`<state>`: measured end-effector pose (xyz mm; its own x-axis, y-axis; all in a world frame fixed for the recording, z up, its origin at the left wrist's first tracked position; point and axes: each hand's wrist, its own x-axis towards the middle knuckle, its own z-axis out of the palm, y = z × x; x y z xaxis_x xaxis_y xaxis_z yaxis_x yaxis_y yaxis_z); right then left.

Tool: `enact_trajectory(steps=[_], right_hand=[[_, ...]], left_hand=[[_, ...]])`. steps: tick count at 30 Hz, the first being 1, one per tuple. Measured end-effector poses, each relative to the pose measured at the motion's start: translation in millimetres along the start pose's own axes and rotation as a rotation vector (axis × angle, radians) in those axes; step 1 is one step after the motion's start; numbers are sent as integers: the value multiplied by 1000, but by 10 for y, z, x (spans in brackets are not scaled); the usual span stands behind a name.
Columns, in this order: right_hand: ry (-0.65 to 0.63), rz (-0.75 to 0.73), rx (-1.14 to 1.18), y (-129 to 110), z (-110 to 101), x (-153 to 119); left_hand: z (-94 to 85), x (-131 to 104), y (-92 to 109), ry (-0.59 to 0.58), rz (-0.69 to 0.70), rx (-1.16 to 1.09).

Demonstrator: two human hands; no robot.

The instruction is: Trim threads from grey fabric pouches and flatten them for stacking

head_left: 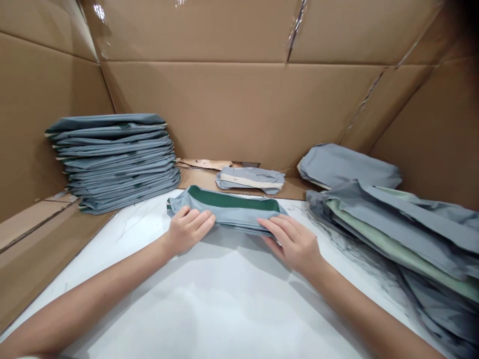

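Cloth (235, 215) is in both of the person's hands, near the back of the white table (209, 309). It is blue-grey, folded long and thin, with a dark green strip along its top. The left hand (190, 229) is closed on the left end, with its fingers bent over the cloth. The right hand (294, 242) holds the right end, with its fingers on top and its thumb low at the near edge. The hands are well apart, and the middle of the cloth shows between them.

Just behind it is a small bundle (258, 180), grey with a cream strip across it. To the left stands a tall stack (119, 159) of folded blue-grey cloths, with bits of dark green at the edges. To the right is a messy heap (404, 224) of grey cloth, with pale green showing between the layers. One more grey piece (348, 167) lies behind the heap. Brown card walls (224, 109) go around the back and sides
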<state>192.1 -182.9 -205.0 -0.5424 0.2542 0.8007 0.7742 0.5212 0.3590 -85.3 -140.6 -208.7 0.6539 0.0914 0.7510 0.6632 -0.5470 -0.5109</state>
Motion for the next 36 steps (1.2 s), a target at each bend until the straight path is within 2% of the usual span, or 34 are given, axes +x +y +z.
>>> enact_trajectory(steps=[3, 8, 11, 15, 18, 20, 22, 26, 28, 33, 36], right_hand=[[-68, -60, -63, -84, -56, 118], [24, -275, -35, -15, -48, 76], [28, -358, -39, 80, -9, -37], [-98, -372, 72, 206, 21, -224], [-184, -342, 197, 303, 32, -350], [-177, -285, 264, 347, 40, -397], [-130, -202, 334, 359, 46, -404], [-9, -102, 444, 306, 27, -343], [15, -87, 467, 271, 5, -309], [65, -55, 473, 223, -61, -234], [93, -40, 480, 223, -107, -207]], left_hand=[[-19, 5, 8, -46, 44, 30], [-64, 36, 49, -84, 168, 57], [-98, 34, 132, -203, 194, 43], [-143, -35, 182, -426, 239, -45], [-129, -136, 78, -457, 232, -93], [-82, -218, -37, -408, 174, -154], [-15, -296, -145, -309, 77, -273], [71, -395, -275, 73, -143, -630], [56, -414, -316, 199, -180, -734], [-71, -400, -456, 162, -106, -658], [-157, -324, -535, 175, -137, -728]])
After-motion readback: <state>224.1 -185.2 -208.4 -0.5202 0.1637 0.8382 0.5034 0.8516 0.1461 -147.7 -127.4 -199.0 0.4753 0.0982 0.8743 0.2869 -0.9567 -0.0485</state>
